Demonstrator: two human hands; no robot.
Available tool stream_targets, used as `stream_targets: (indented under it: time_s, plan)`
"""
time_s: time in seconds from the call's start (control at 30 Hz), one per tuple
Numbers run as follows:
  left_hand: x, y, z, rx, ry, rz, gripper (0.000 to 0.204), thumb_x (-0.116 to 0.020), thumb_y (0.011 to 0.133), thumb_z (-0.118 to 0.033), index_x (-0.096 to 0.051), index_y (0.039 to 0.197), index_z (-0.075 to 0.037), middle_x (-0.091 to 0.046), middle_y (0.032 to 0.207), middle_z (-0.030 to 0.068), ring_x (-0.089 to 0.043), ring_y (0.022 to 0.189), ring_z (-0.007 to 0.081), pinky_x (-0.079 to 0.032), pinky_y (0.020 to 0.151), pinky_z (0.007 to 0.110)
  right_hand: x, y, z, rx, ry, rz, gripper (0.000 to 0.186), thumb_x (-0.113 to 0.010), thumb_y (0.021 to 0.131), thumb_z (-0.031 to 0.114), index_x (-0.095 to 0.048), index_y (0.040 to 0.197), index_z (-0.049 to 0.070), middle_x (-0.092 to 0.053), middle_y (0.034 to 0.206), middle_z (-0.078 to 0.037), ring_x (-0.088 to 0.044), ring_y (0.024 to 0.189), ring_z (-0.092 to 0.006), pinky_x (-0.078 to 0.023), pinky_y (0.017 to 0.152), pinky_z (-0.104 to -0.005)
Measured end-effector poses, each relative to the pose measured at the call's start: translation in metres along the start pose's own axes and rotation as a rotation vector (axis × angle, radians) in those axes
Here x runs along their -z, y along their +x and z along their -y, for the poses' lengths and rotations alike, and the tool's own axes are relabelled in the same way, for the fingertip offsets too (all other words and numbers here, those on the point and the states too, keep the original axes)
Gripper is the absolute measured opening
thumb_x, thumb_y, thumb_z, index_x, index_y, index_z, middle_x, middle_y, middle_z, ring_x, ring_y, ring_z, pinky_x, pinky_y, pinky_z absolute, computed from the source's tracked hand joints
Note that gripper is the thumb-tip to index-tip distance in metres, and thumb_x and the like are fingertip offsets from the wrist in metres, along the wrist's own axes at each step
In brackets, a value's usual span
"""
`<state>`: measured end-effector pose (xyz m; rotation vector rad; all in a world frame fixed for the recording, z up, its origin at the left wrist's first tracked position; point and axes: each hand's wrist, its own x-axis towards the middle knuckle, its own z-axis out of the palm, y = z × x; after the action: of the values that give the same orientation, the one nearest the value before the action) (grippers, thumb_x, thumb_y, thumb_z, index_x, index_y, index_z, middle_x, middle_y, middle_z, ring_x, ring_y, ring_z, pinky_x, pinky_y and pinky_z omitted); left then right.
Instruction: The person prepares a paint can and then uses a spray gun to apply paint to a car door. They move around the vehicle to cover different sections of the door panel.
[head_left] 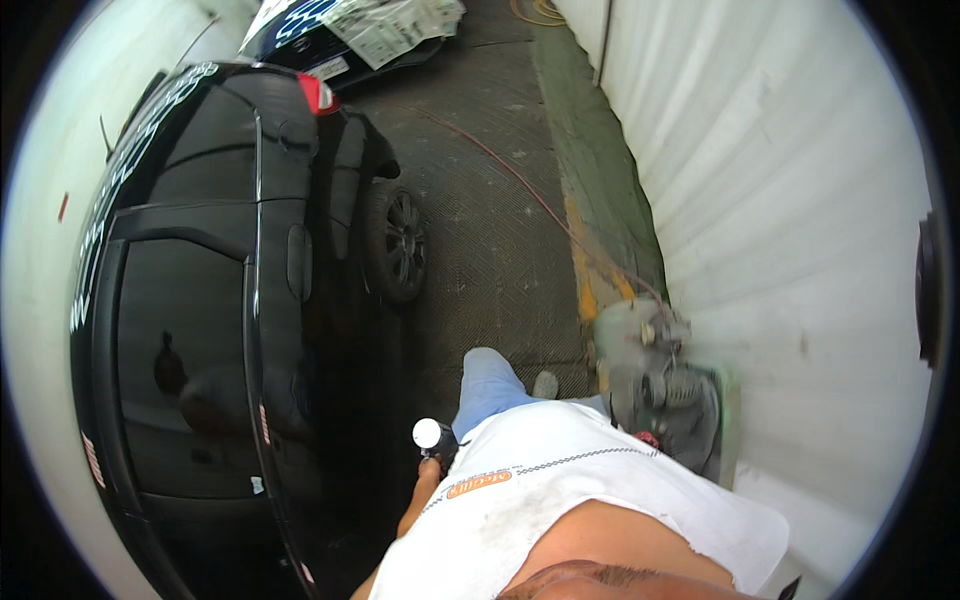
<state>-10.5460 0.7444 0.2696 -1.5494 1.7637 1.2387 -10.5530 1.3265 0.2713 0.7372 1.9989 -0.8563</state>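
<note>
Low in the head view, beside my left thigh, my left hand is closed on a dark tool with a round white top, which looks like a spray gun; much of it is hidden against my leg. The glossy black side of a car runs along my left, close to that hand, with its wheel further forward. My right hand is not visible; my white shirt fills the lower middle.
A second dark car, partly covered with paper, stands ahead. A red hose runs over the ribbed floor to a greenish compressor-like machine at my right. White sheeting lines the right side; a yellow hose lies far ahead.
</note>
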Motion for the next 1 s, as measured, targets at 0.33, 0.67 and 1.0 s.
stream_targets:
  time_s: [0.33, 0.67, 1.0]
  plan:
    - [-0.055, 0.148, -0.236, 0.096, 0.112, 0.104, 0.043, -0.062, 0.098, -0.027, -0.058, 0.129, 0.003, -0.062, 0.122, 0.0191, -0.06, 0.112, 0.0312, -0.047, 0.093, 0.045, 0.149, 0.15, 0.283, 0.0, -0.023, -0.013, 0.039, -0.068, 0.094, 0.03, -0.071, 0.118, 0.0, -0.075, 0.109, -0.022, -0.072, 0.106, -0.0353, -0.055, 0.095, -0.0427]
    - [-0.06, 0.123, -0.803, -0.595, 0.025, -0.074, 0.053, -0.067, 0.098, -0.035, -0.059, 0.138, -0.003, -0.066, 0.131, 0.024, -0.061, 0.128, 0.0375, -0.045, 0.105, 0.042, 0.298, 0.259, 0.525, -0.012, -0.047, 0.009, 0.039, -0.068, 0.095, 0.03, -0.071, 0.12, 0.0, -0.075, 0.11, -0.022, -0.072, 0.108, -0.035, -0.055, 0.096, -0.0425]
    - [-0.069, 0.056, -1.246, -0.71, -0.308, 0.113, 0.038, -0.058, 0.105, -0.036, -0.057, 0.083, -0.004, -0.052, 0.072, -0.0008, -0.046, 0.066, 0.0101, -0.039, 0.061, 0.031, 0.454, 0.458, 0.847, -0.009, -0.24, 0.214, 0.039, -0.067, 0.096, 0.029, -0.07, 0.122, -0.001, -0.075, 0.112, -0.023, -0.071, 0.11, -0.0347, -0.054, 0.097, -0.0423]
